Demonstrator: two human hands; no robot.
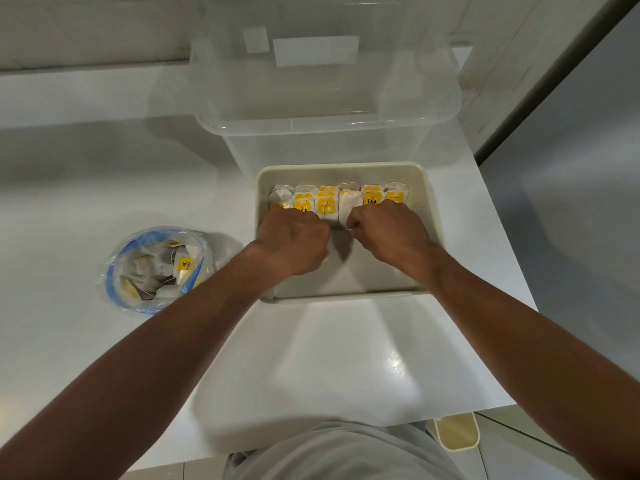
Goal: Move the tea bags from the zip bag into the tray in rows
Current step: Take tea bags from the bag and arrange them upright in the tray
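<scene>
A cream tray (431, 216) sits on the white counter with tea bags (370, 197) standing in rows along its far side, white with yellow tags. Both my hands are inside the tray, right up against the nearest row. My left hand (292, 242) has its fingers curled at the left tea bags. My right hand (388, 233) pinches a white tea bag (346, 207) near the middle. The zip bag (156, 268), clear with a blue seal, lies open to the left and holds several more tea bags.
A large clear plastic bin (325, 109) stands directly behind the tray. The counter's right edge drops off just past the tray. A small cream container (457, 433) sits on the floor at the lower right.
</scene>
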